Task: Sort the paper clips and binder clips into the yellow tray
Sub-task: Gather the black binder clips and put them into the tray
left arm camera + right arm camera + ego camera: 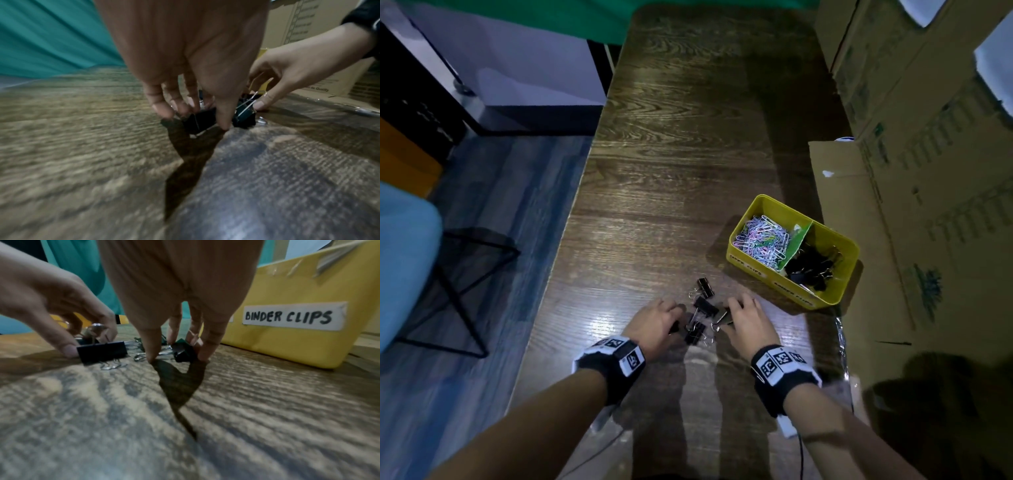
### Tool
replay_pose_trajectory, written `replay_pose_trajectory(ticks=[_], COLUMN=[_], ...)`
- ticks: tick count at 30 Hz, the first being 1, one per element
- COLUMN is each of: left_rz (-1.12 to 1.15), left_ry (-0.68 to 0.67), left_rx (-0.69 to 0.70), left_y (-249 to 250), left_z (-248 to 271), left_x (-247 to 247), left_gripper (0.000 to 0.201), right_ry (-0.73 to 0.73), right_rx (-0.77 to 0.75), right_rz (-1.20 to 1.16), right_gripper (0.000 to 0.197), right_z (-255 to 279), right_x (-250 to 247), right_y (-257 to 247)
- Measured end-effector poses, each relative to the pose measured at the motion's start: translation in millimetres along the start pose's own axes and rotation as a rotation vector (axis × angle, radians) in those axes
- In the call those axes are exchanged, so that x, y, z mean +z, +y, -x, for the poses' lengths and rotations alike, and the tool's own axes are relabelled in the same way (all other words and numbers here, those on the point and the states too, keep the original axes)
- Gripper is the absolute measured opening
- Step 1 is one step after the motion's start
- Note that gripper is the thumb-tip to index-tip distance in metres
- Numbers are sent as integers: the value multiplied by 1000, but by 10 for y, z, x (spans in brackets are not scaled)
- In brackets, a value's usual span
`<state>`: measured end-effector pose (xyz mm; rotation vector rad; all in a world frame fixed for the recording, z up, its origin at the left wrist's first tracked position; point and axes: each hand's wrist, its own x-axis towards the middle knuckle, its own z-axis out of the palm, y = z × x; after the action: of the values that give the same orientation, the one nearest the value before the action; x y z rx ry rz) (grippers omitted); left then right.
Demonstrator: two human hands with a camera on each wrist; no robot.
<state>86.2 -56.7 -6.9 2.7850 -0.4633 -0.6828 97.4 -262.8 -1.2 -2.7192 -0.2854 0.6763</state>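
The yellow tray (763,263) is a small rectangular bin split by a green divider (796,241): pastel paper clips (763,241) fill the compartment farther from the cardboard boxes (928,144), black binder clips (811,263) the one nearer them, and a white label (294,316) on its front wall reads "BINDER CLIPS" (hand-lettered in black). Just in front of the tray, toward the person, a few loose binder clips (703,313) with silver wire handles lie on the table (688,137). The left hand (654,323) comes down on the side of that cluster away from the tray, fingers curled and thumb closing on one black clip (202,121). The right hand (748,320), on the tray side, pinches another clip (183,352) between thumb and fingertips, both tips touching the wood. The table is dark brown with heavy grain and a glossy glare patch. Beyond the tray's far end hangs a green cloth (551,17); the floor (493,205) beside the table is grey planks.
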Motion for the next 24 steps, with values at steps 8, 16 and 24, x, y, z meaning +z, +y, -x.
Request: replay_pose_trajectory(ticks=[8,16,24], left_rz=[283,-4,-245], left_ry=[197,-39,-180], left_rx=[-93,112,233], left_y=[-360,19,-43], left_z=[22,-553,-782], left_x=[-178,-786,-701], left_gripper=[22,49,37], right_ry=[-45,-25,-76], right_rx=[123,28,-41], right_rz=[-288,-498,55], right_gripper=[26,26,57], right_z=[42,-7,-287], right_x=[-136,-381,-236], right_y=[156,46,-227])
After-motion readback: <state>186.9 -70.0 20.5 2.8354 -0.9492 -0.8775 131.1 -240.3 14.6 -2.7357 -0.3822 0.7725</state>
